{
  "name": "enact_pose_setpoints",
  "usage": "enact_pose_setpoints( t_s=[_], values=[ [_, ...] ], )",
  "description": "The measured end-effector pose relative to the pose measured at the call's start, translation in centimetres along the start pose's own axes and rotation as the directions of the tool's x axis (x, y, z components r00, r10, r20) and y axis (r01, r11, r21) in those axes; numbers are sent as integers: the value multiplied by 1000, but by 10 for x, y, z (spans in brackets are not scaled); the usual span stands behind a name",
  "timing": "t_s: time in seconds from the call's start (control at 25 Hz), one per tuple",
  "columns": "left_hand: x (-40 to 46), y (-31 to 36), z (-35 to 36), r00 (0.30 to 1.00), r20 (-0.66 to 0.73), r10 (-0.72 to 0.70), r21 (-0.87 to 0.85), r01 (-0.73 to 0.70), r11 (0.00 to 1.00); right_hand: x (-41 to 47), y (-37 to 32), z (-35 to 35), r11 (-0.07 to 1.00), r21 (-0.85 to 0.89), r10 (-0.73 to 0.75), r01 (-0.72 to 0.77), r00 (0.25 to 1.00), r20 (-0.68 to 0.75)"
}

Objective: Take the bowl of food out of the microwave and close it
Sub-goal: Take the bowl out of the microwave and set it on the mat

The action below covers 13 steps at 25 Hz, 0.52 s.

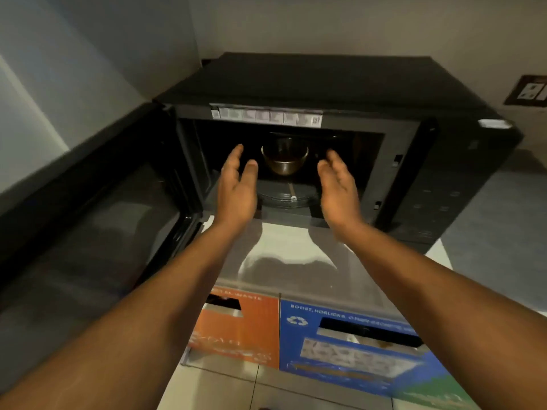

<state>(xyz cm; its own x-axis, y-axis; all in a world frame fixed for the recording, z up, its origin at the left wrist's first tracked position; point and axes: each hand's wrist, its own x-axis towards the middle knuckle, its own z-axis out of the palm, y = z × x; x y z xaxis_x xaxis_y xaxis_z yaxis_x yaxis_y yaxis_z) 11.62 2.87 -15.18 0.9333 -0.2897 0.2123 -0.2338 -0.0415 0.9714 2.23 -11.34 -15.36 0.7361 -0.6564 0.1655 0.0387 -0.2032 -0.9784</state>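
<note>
Below the microwave (325, 93) I read two bin fronts: the orange panel (236, 329) says "...AL WASTE", its start cut off; the blue panel (340, 335) beside it shows a recycling symbol and "BOOST, HORLICKS", the rest blurred. The microwave's sticker strip (266, 115) is unreadable

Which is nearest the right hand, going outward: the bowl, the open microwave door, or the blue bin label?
From the right hand, in the head view:
1. Bowl, just to its left inside the microwave.
2. Blue bin label, below on the front of the counter.
3. Microwave door, swung open far left.
</note>
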Motion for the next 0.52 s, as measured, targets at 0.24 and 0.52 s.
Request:
enact_pose_setpoints(
  t_s=[0.24,0.52],
  values=[
    [102,-78,43,994,-76,-78,-334,48,941,92,76,38,970,240,8,30,987,-158],
    [124,-79,58,987,120,-102,-456,147,878,133,85,50,911,413,29,-5,998,-52]
  ],
)
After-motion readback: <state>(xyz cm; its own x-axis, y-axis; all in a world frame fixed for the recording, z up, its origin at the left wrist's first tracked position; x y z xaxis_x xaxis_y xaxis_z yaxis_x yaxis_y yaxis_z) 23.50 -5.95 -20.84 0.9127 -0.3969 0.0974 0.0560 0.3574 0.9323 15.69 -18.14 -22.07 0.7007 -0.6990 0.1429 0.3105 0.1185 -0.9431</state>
